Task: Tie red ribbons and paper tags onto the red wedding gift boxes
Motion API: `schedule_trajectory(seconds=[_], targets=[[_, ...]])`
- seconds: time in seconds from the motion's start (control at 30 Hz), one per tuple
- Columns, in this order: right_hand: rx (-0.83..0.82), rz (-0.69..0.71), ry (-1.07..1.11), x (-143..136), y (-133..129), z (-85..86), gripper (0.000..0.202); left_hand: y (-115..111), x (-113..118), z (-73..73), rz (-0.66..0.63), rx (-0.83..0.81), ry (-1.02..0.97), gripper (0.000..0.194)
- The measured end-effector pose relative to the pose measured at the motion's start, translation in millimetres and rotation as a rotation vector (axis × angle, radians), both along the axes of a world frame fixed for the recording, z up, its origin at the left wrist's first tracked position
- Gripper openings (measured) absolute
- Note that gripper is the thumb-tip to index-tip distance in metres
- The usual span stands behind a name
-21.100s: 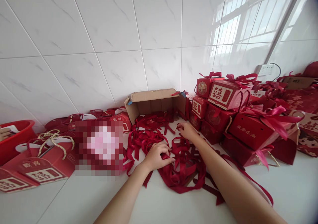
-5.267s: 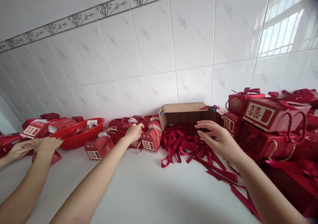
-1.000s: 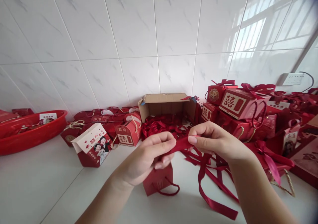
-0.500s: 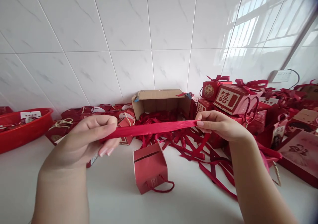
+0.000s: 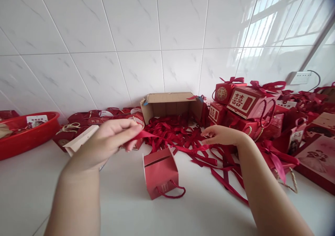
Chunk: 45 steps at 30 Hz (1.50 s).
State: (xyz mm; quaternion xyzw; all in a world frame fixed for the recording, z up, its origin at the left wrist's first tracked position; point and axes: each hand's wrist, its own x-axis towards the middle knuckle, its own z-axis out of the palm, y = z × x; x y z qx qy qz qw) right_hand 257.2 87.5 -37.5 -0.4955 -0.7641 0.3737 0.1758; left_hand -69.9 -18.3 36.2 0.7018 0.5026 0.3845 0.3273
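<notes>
A narrow red ribbon (image 5: 144, 135) is pinched between the thumb and fingers of my left hand (image 5: 112, 138). From there it sags to the right, down toward my right hand (image 5: 222, 135), blending into the ribbons behind. The thumb and fingertips of my right hand are a little apart, just over the ribbon's far stretch. Below and between both hands, a small red gift box (image 5: 161, 173) lies on the white table (image 5: 125, 208). It has a slot on its upper face and a twisted red cord handle (image 5: 172, 194) at its near side.
Behind the gift box, a loose heap of red ribbons (image 5: 178, 129) spills out of an open cardboard box (image 5: 170, 98). Stacked red boxes with bows (image 5: 242, 103) stand at right. More red boxes (image 5: 104, 114) and a red plastic basin (image 5: 39, 129) are at left. A tiled wall (image 5: 141, 27) rises behind.
The ribbon, stretched taut between both hands before, now hangs slack. My right hand's fingers have parted from its end. My left hand has shifted right, still pinching the ribbon.
</notes>
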Motion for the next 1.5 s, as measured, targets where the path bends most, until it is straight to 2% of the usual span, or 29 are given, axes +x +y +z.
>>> schedule_trajectory(seconds=[0.07, 0.13, 0.2, 0.27, 0.37, 0.5, 0.67, 0.77, 0.83, 1.0, 1.2, 1.33, 1.5], targets=[[0.037, 0.038, 0.167, -17.8, -13.1, 7.2, 0.049, 1.6, 19.5, -6.4, -0.013, -0.025, 0.076, 0.033], [0.014, 0.219, 0.451, -39.6, -28.8, 13.3, 0.05, 2.5, 37.5, -13.0, -0.023, 0.002, 0.142, 0.033], [-0.035, 0.394, 0.669, -60.0, -43.5, 16.5, 0.049, 1.9, 51.1, -18.4, 0.005, 0.105, 0.18, 0.032], [-0.069, 0.436, 0.718, -74.6, -54.1, 16.9, 0.046, -0.7, 59.1, -22.1, 0.026, 0.185, 0.189, 0.029], [-0.127, 0.434, 0.671, -82.2, -59.7, 15.3, 0.046, -6.5, 63.0, -24.9, -0.026, 0.125, 0.198, 0.03], [-0.157, 0.484, 0.6, -72.4, -53.9, 17.0, 0.043, -10.1, 59.0, -25.7, -0.03, 0.034, 0.312, 0.037], [-0.013, 0.326, 0.412, -52.1, -42.0, 20.7, 0.047, -0.9, 48.2, -28.5, -0.032, -0.039, 0.574, 0.017], [0.044, 0.225, 0.243, -46.0, -33.3, 16.6, 0.05, 10.4, 46.1, -36.3, 0.019, -0.099, 0.8, 0.017], [0.043, 0.219, 0.171, -45.7, -27.6, 12.1, 0.049, 18.0, 47.8, -42.0, 0.003, -0.166, 0.882, 0.018], [0.021, 0.298, 0.034, -49.7, -19.5, 4.9, 0.046, 28.8, 54.9, -45.5, -0.149, -0.245, 0.893, 0.016], [-0.028, 0.411, 0.035, -46.5, -19.4, 7.8, 0.048, 33.7, 58.3, -43.8, -0.34, -0.232, 0.791, 0.031], [-0.041, 0.465, 0.076, -43.8, -21.3, 9.6, 0.046, 35.8, 58.5, -47.6, -0.355, -0.223, 0.743, 0.032], [-0.069, 0.461, 0.063, -44.3, -23.3, 10.5, 0.043, 36.8, 59.6, -53.5, -0.369, -0.202, 0.715, 0.031]])
